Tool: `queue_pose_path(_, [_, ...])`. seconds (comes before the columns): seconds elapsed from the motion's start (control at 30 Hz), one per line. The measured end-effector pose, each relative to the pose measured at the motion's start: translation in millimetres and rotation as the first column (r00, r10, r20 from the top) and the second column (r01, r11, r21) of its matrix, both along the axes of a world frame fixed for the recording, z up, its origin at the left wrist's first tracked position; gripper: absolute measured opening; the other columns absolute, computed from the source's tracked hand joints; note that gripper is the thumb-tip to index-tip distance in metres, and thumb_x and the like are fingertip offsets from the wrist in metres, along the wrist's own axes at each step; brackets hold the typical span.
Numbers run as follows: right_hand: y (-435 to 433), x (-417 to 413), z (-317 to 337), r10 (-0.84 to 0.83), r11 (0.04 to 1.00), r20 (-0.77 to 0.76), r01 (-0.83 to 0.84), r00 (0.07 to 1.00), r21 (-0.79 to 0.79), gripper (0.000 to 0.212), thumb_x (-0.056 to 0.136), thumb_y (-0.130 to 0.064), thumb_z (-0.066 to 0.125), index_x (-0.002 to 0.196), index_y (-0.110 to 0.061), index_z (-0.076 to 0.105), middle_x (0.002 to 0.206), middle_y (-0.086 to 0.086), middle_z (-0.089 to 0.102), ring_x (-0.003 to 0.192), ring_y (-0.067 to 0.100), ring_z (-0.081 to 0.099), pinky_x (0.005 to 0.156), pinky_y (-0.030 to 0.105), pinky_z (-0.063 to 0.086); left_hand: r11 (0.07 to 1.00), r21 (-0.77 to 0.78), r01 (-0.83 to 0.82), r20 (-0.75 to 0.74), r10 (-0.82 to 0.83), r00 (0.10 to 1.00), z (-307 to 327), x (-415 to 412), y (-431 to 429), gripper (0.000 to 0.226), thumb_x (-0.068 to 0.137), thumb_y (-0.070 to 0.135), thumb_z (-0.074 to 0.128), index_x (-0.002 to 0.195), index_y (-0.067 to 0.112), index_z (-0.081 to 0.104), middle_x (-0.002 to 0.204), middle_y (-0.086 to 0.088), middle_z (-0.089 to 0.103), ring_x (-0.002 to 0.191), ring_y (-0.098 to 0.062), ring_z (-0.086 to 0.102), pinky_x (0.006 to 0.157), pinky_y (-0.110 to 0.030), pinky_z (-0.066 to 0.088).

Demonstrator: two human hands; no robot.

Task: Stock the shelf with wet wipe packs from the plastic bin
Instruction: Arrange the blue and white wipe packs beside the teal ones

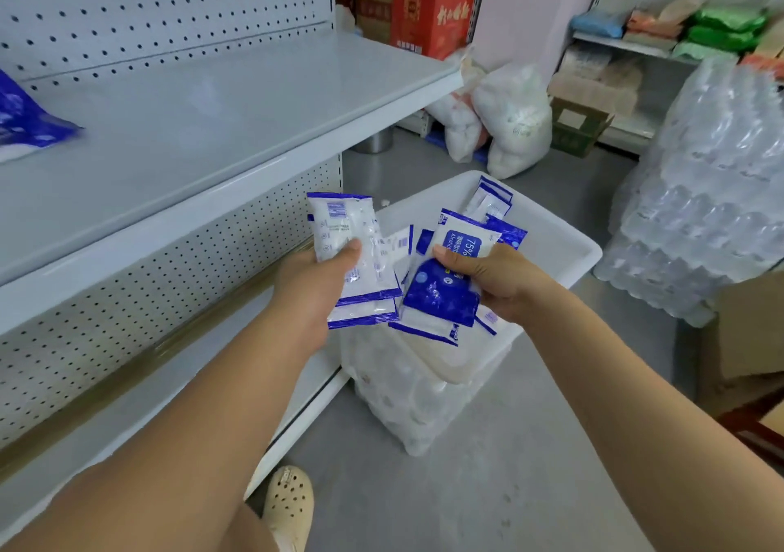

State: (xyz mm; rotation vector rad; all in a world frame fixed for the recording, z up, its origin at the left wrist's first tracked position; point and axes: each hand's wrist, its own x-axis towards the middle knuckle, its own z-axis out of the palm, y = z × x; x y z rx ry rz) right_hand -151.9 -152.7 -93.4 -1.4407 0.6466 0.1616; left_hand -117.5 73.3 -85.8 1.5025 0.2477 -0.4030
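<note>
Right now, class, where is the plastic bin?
Head view, centre-right: the plastic bin sits between the shelf on its left and the wrapped water bottles on its right, just beyond the right hand.

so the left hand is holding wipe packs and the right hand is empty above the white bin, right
Not quite. The right hand is not empty: it grips a bunch of blue wipe packs above the white bin. The left hand does hold its own packs, as the head view shows.

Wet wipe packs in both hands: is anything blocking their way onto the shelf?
Nothing visible. The left hand and right hand hold packs in front of the shelf, whose near surface lies bare; one blue pack lies at its far left.
</note>
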Motion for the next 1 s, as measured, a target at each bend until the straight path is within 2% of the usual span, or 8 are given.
queue_pose_path(0.13, [-14, 15, -43, -0.185, 0.982, -0.056, 0.183, 0.981, -0.035, 0.052, 0.079, -0.021, 0.086, 0.124, -0.01, 0.061, 0.115, 0.01, 0.071, 0.105, 0.028, 0.07, 0.09, 0.052, 0.059, 0.999, 0.008, -0.042, -0.023, 0.042, 0.999, -3, -3, 29, 0.018, 0.092, 0.031, 0.076, 0.104, 0.018, 0.074, 0.089, -0.003, 0.081, 0.079, -0.024, 0.078, 0.076, -0.047, 0.064])
queue_pose_path(0.3, [-5, 20, -60, -0.178, 0.966, -0.14, 0.146, 0.974, -0.215, 0.023, 0.101, -0.026, 0.061, 0.118, -0.011, 0.054, 0.102, 0.009, 0.061, 0.099, 0.026, 0.06, 0.09, 0.045, 0.054, 0.999, -0.033, -0.006, -0.017, 0.006, 1.0, -2, -12, 54, 0.016, 0.095, 0.028, 0.073, 0.108, 0.019, 0.073, 0.095, -0.005, 0.08, 0.087, -0.026, 0.078, 0.082, -0.048, 0.062])
queue_pose_path(0.47, [3, 19, -47, -0.195, 0.896, -0.13, 0.122, 0.972, -0.427, 0.028, 0.106, -0.033, 0.046, 0.112, -0.007, 0.056, 0.097, 0.012, 0.059, 0.094, 0.029, 0.056, 0.081, 0.04, 0.047, 0.999, -0.044, -0.003, -0.002, 0.003, 1.0, 2, -16, 64, 0.018, 0.094, 0.03, 0.073, 0.11, 0.02, 0.073, 0.096, -0.005, 0.08, 0.088, -0.026, 0.078, 0.084, -0.05, 0.062])
queue_pose_path(0.57, [8, 18, -31, -0.177, 0.829, -0.127, 0.078, 0.976, -0.554, 0.036, 0.107, -0.024, 0.036, 0.097, 0.003, 0.058, 0.091, 0.022, 0.06, 0.089, 0.033, 0.057, 0.091, 0.047, 0.053, 0.998, -0.064, 0.0, 0.004, 0.0, 1.0, 6, -18, 68, 0.02, 0.094, 0.029, 0.074, 0.111, 0.019, 0.073, 0.098, -0.006, 0.08, 0.088, -0.027, 0.078, 0.085, -0.052, 0.062])
queue_pose_path(0.73, [49, 16, 0, -0.241, 0.926, -0.054, 0.213, 0.969, -0.312, 0.049, 0.104, -0.037, 0.053, 0.143, -0.01, 0.042, 0.115, 0.009, 0.056, 0.098, 0.021, 0.054, 0.083, 0.037, 0.046, 0.994, -0.107, -0.024, 0.013, 0.025, 1.0, 19, -22, 76, 0.021, 0.093, 0.029, 0.074, 0.111, 0.018, 0.073, 0.101, -0.008, 0.08, 0.092, -0.03, 0.077, 0.088, -0.055, 0.06])
queue_pose_path(0.83, [85, 24, 25, -0.246, 0.963, 0.015, 0.247, 0.969, -0.107, 0.04, 0.102, -0.032, 0.06, 0.132, -0.009, 0.048, 0.093, 0.005, 0.059, 0.078, 0.016, 0.059, 0.071, 0.033, 0.051, 0.988, -0.139, -0.06, 0.032, 0.065, 0.997, 33, -23, 91, 0.022, 0.093, 0.03, 0.075, 0.111, 0.017, 0.073, 0.101, -0.008, 0.08, 0.093, -0.03, 0.077, 0.09, -0.057, 0.059])
queue_pose_path(0.9, [107, 28, 40, -0.224, 0.97, 0.021, 0.221, 0.974, 0.1, 0.036, 0.097, -0.022, 0.068, 0.127, -0.006, 0.056, 0.097, 0.008, 0.068, 0.082, 0.022, 0.069, 0.073, 0.039, 0.06, 0.982, -0.172, -0.074, 0.057, 0.085, 0.995, 44, -24, 106, 0.025, 0.094, 0.03, 0.074, 0.116, 0.017, 0.072, 0.103, -0.007, 0.08, 0.093, -0.03, 0.077, 0.09, -0.058, 0.059])
queue_pose_path(1.0, [137, 28, 56, -0.057, 0.946, 0.119, 0.015, 0.991, 0.324, 0.034, 0.091, -0.002, 0.064, 0.125, -0.005, 0.062, 0.105, 0.017, 0.075, 0.082, 0.032, 0.076, 0.066, 0.044, 0.064, 0.966, -0.237, -0.101, 0.079, 0.122, 0.989, 65, -25, 134, 0.029, 0.096, 0.028, 0.071, 0.122, 0.017, 0.07, 0.107, -0.008, 0.079, 0.095, -0.029, 0.077, 0.09, -0.055, 0.059])
